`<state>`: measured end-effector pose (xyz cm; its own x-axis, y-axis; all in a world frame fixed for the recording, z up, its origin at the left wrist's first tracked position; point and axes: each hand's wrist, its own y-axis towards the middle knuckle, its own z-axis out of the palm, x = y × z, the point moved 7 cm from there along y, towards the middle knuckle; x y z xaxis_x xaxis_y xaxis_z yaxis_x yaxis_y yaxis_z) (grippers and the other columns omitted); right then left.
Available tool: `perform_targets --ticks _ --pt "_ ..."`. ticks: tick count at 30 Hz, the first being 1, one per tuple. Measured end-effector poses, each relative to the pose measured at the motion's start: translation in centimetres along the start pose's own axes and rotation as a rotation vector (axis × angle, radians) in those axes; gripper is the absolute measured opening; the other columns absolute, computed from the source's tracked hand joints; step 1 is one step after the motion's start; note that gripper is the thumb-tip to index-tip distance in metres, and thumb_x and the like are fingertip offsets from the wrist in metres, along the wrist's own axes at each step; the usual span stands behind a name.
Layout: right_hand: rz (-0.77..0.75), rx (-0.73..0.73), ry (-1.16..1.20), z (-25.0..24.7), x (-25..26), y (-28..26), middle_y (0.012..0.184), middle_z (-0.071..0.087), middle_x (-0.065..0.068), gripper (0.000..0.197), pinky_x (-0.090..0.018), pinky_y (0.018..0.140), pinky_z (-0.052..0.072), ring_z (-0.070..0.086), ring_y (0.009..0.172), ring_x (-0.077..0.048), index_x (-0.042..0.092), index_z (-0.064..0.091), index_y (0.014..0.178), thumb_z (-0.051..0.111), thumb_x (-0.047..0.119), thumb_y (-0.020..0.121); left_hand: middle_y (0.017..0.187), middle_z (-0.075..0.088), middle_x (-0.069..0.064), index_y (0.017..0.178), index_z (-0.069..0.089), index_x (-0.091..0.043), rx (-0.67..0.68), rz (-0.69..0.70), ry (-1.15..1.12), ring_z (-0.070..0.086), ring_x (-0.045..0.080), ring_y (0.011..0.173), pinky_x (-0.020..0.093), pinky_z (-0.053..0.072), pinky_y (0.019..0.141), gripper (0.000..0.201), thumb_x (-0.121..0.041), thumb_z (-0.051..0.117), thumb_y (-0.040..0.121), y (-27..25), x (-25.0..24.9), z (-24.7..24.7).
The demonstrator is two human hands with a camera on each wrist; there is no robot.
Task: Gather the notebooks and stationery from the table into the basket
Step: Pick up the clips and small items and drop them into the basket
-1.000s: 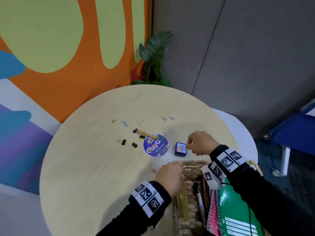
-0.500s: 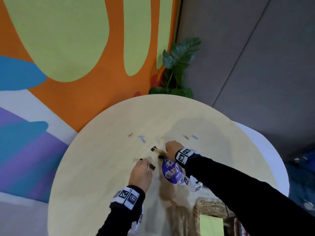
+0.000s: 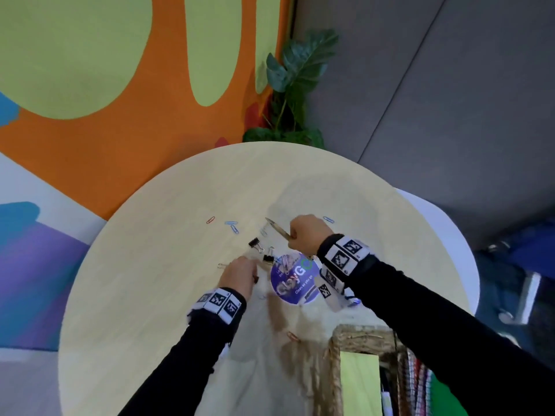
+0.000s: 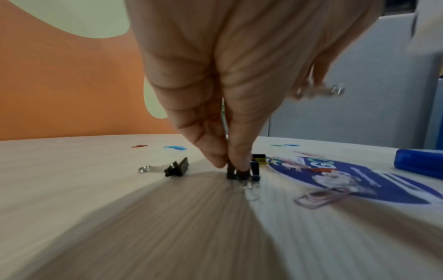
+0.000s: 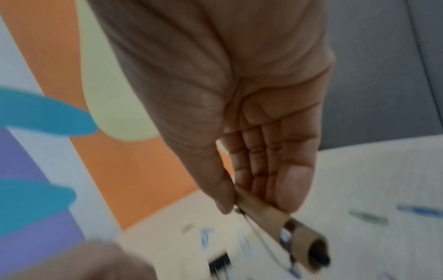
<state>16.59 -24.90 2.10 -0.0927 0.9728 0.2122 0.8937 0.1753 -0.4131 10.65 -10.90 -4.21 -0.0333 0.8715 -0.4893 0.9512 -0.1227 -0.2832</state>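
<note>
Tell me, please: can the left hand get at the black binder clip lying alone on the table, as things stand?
Probably yes, but not at once: the left hand already pinches another black binder clip. The lone black binder clip lies uncovered just beside it.

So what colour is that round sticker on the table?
Purple-blue with white lettering; the round sticker shows best in the head view.
</note>
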Motion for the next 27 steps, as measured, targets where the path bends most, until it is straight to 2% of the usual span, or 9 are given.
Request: perform_targets --ticks 3,5,9,12,16,18,20,24,27 --pt "-0.014 -0.117 0.129 -3.5 -1.3 -6.0 0.096 0.067 -0.009 0.015 -0.027 0.065 0.037 0.056 0.08 -0.025 0.008 0.063 0.095 0.06 0.017 0.083 0.102 0.07 0.012 0.091 0.072 -0.009 -0.027 -0.012 -0.02 0.066 0.029 0.094 0.03 0.051 0.081 0.017 -0.005 0.059 0.081 -0.3 -0.3 -0.8" --pt "0.01 -0.182 0.23 -4.4 -3.0 -10.6 0.089 0.066 -0.005 0.012 -0.029 0.066 0.04 0.055 0.077 -0.024 0.01 0.062 0.09 0.061 0.018 0.081 0.098 0.072 0.01 0.087 0.073 -0.012 -0.081 -0.011 -0.062 0.066 0.028 0.091 0.026 0.046 0.074 0.012 -0.008 0.063 0.081 -0.8 -1.0 -1.7" --pt "0.139 -0.157 0.393 -1.4 -7.1 -19.0 0.075 0.071 -0.008 0.015 -0.037 0.065 0.051 0.063 0.07 -0.024 0.009 0.065 0.078 0.065 0.024 0.077 0.088 0.076 0.005 0.084 0.074 -0.018 -0.201 0.065 -0.141 0.067 0.027 0.086 0.029 0.048 0.073 0.007 -0.017 0.067 0.081 -3.2 -3.9 -4.6" --pt "0.274 -0.036 0.317 4.0 -10.2 -23.3 0.066 0.067 -0.003 0.019 -0.032 0.062 0.048 0.064 0.067 -0.022 0.01 0.065 0.07 0.066 0.028 0.076 0.084 0.076 0.001 0.083 0.074 -0.02 -0.188 0.166 -0.178 0.066 0.022 0.081 0.025 0.045 0.073 0.008 -0.018 0.067 0.08 -5.8 -7.0 -5.6" --pt "0.427 0.242 0.2 12.0 -12.3 -25.6 0.045 0.054 0.006 0.029 -0.026 0.055 0.043 0.06 0.069 -0.02 0.013 0.05 0.051 0.063 0.02 0.076 0.084 0.075 0.001 0.086 0.074 -0.015 -0.024 0.293 -0.189 0.062 0.012 0.074 0.017 0.039 0.066 0.01 -0.015 0.066 0.08 -9.6 -11.8 -4.8" --pt "0.449 0.265 0.141 13.4 -12.3 -25.6 0.078 0.07 -0.007 0.017 -0.033 0.07 0.051 0.066 0.087 -0.026 0.006 0.064 0.072 0.06 0.019 0.082 0.085 0.075 0.001 0.086 0.074 -0.016 0.069 0.383 -0.119 0.065 0.013 0.077 0.02 0.043 0.068 0.011 -0.017 0.065 0.08 -11.6 -14.5 -3.6" --pt "0.441 0.267 0.108 14.0 -12.0 -25.2 0.106 0.069 -0.017 0.017 -0.035 0.081 0.052 0.065 0.101 -0.031 0.002 0.066 0.092 0.058 0.016 0.084 0.088 0.076 0.001 0.087 0.075 -0.016 0.153 0.453 -0.062 0.068 0.015 0.083 0.025 0.05 0.074 0.013 -0.018 0.064 0.081 -13.4 -16.6 -2.1" --pt "0.445 0.267 0.063 14.9 -11.3 -24.4 0.119 0.064 -0.017 0.027 -0.036 0.09 0.05 0.061 0.11 -0.031 -0.001 0.061 0.111 0.056 0.011 0.087 0.094 0.076 0.003 0.09 0.076 -0.016 0.234 0.533 0.113 0.068 0.02 0.091 0.036 0.055 0.082 0.018 -0.02 0.06 0.083 -15.9 -18.7 1.5" --pt "0.452 0.261 0.058 14.7 -10.9 -24.4 0.116 0.066 -0.017 0.021 -0.035 0.089 0.051 0.063 0.108 -0.03 -0.001 0.064 0.099 0.062 0.012 0.083 0.089 0.074 0.008 0.083 0.074 -0.01 0.309 0.535 0.232 0.069 0.027 0.087 0.036 0.056 0.076 0.018 -0.014 0.056 0.084 -16.8 -19.2 4.5"
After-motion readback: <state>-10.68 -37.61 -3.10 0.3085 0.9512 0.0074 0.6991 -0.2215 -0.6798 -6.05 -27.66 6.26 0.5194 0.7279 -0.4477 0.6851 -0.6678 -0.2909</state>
